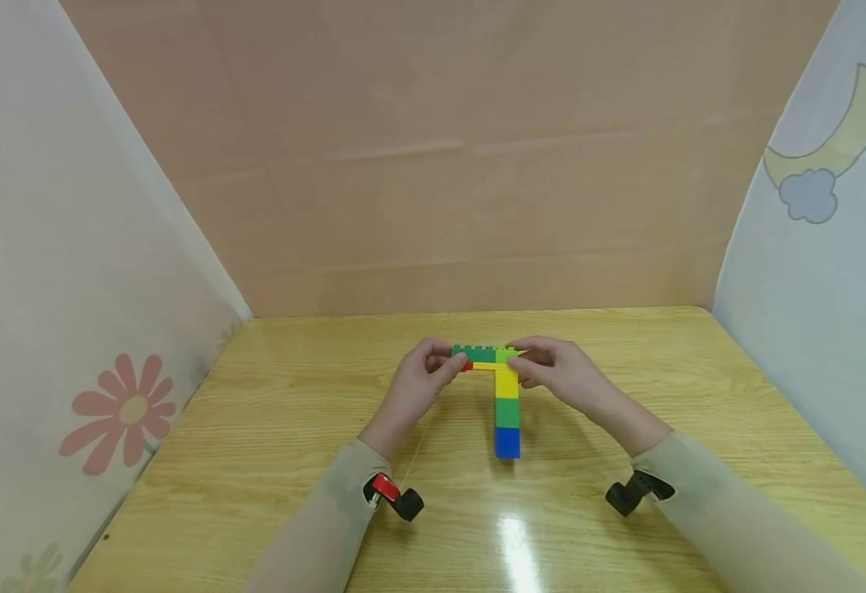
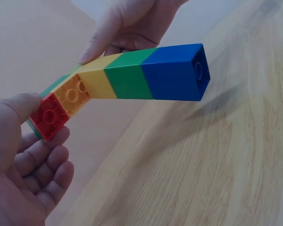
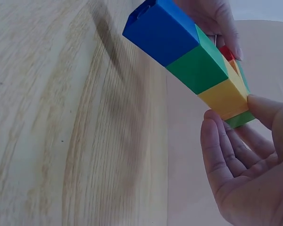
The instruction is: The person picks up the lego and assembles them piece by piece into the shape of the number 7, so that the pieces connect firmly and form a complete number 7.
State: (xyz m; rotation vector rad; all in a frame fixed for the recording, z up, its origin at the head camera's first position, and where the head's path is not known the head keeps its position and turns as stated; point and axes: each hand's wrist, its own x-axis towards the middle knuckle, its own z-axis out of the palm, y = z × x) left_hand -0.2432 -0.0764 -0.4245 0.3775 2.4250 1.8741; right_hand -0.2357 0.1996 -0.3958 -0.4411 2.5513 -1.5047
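Note:
Both hands hold one joined structure of toy building bricks. Its column runs from a blue brick (image 1: 507, 442) through a green brick (image 1: 507, 413) to a yellow brick (image 1: 507, 383). At the other end a dark green studded brick (image 1: 481, 355) and a light green brick (image 1: 504, 356) form a sideways arm. Under that arm sit a red brick (image 2: 49, 116) and an orange-yellow brick (image 2: 72, 95), hollow undersides showing. My left hand (image 1: 421, 380) pinches the arm's free end by the red brick. My right hand (image 1: 560, 372) pinches the corner by the light green brick.
A wood-grain table (image 1: 292, 395) lies beneath the hands. Behind it rises a brown backdrop (image 1: 462, 206), with white printed panels on the left (image 1: 54, 206) and right (image 1: 811, 272). A small black camera (image 1: 407, 504) is strapped at the left wrist, another camera (image 1: 623, 497) at the right.

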